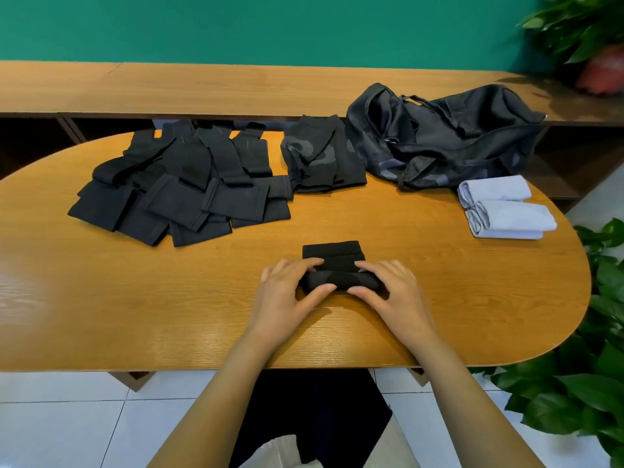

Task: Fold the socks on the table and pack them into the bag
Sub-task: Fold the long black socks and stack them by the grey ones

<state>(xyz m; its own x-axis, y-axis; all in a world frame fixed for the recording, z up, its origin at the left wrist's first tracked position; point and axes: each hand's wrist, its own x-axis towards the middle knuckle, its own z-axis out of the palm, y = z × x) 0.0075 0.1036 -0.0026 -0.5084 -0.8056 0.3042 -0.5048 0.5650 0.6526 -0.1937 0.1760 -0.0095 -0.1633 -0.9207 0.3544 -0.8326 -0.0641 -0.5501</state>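
A black sock pair (334, 255) lies near the table's front middle, partly rolled from its near end. My left hand (287, 292) grips the roll's left end, thumb in front and fingers curled over the top. My right hand (388, 288) grips the right end the same way. A spread pile of black socks (182, 190) covers the table's back left. A smaller heap of dark socks (320, 160) sits beside the black bag (445, 136), which lies slumped at the back right. Two folded pale lilac socks (506, 207) rest in front of the bag.
The oval wooden table (135, 292) stands before a long wooden shelf (202, 86) against a green wall. Leafy plants (587, 366) crowd the table's right end, and a potted plant (597, 62) stands on the shelf at the far right. White floor tiles lie below.
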